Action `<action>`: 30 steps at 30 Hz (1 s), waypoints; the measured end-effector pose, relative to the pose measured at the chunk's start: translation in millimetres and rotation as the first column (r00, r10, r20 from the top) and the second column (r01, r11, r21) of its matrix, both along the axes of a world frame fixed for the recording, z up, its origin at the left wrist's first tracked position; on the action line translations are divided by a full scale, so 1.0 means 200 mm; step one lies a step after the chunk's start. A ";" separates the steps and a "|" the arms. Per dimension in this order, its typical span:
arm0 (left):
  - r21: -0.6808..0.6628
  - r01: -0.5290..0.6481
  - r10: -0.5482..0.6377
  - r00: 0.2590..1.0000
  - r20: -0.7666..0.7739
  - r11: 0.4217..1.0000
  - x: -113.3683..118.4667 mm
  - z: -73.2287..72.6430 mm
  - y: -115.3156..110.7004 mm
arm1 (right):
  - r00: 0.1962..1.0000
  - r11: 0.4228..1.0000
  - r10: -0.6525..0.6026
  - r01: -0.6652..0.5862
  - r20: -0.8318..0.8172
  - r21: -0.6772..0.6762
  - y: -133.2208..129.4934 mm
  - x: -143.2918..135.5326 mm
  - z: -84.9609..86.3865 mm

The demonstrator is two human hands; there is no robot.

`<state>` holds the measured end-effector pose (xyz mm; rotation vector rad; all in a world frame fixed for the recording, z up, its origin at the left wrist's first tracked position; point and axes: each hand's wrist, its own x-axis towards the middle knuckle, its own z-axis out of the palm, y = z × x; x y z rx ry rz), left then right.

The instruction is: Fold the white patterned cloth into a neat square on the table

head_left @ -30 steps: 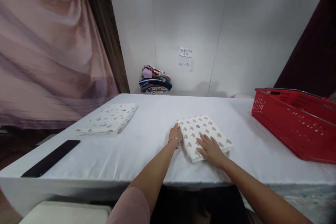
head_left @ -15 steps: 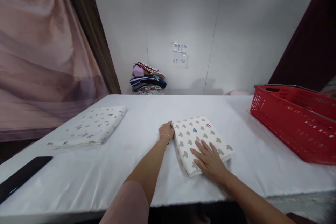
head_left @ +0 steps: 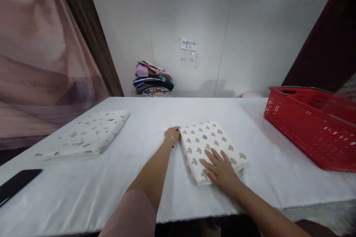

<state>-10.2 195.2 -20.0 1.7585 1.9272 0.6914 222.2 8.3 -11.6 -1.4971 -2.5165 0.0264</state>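
A folded white cloth with grey mushroom prints lies on the white-covered table in front of me, one mushroom outlined in blue and one in red. My left hand is closed at its far left corner, the fingertips pinching the edge there. Spread out flat, my right hand rests on top of the cloth near its front edge. Farther left lies a second folded white cloth with small grey leaf-like prints, touched by neither hand.
On the right stands a red plastic basket. A dark flat phone-like object lies at the left front of the table. Several folded fabrics are stacked at the back, below paper notes on the wall.
My view has shifted slightly, so most things sit a little farther left and higher. Both hands keep nearly the same places on the mushroom-print cloth.
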 end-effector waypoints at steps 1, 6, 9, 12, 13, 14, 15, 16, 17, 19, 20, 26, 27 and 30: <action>0.003 0.011 -0.011 1.000 0.013 1.000 -0.01 0.01 -0.01 | 1.000 1.000 -0.001 0.001 -0.001 0.002 0.00 0.00 0.00; 0.065 0.007 -0.009 1.000 0.023 0.998 0.01 0.07 -0.10 | 1.000 1.000 -0.005 0.005 -0.006 0.017 0.00 -0.01 0.00; 0.226 0.097 -0.082 0.994 -0.076 0.969 0.10 0.10 -0.21 | 1.000 1.000 -0.009 0.009 0.003 0.022 0.01 -0.01 0.00; 0.314 0.345 -0.274 0.929 -0.249 0.884 0.21 0.09 -0.33 | 1.000 1.000 -0.015 0.015 0.023 0.027 0.00 -0.01 -0.01; 0.272 0.413 -0.334 0.895 -0.294 0.869 0.24 0.08 -0.36 | 0.999 0.999 -0.019 0.019 0.028 0.026 0.00 -0.02 -0.01; 0.220 0.458 -0.377 0.866 -0.329 0.861 0.26 0.07 -0.39 | 0.999 1.000 -0.024 0.024 0.031 0.019 0.00 -0.02 -0.01; 0.168 0.488 -0.410 0.841 -0.354 0.857 0.28 0.05 -0.41 | 0.999 1.000 -0.031 0.031 0.029 0.003 0.00 -0.02 0.00; 0.125 0.502 -0.429 0.824 -0.371 0.856 0.28 0.04 -0.42 | 0.999 0.999 -0.040 0.040 0.020 -0.021 0.00 -0.02 0.01; 0.098 0.507 -0.437 0.813 -0.384 0.856 0.28 0.03 -0.43 | 0.999 0.997 -0.043 0.044 0.006 -0.057 0.01 -0.02 0.02; 0.076 0.508 -0.440 0.804 -0.401 0.858 0.28 0.02 -0.43 | 0.999 0.987 -0.026 0.020 -0.036 -0.161 0.03 0.00 0.07; 0.072 0.506 -0.438 0.803 -0.404 0.860 0.27 0.03 -0.43 | 0.998 0.978 -0.025 0.013 -0.058 -0.208 0.05 0.01 0.10; 0.059 0.487 -0.425 0.809 -0.405 0.871 0.27 0.05 -0.44 | 0.943 0.941 -0.328 0.322 -0.051 -0.106 0.18 0.21 0.17; 0.057 0.487 -0.425 0.809 -0.406 0.872 0.27 0.05 -0.44 | 0.929 0.925 -0.369 0.365 -0.026 -0.104 0.19 0.24 0.14; 0.036 0.486 -0.432 0.806 -0.406 0.873 0.27 0.07 -0.44 | 0.932 0.926 -0.362 0.361 0.012 -0.110 0.20 0.31 0.02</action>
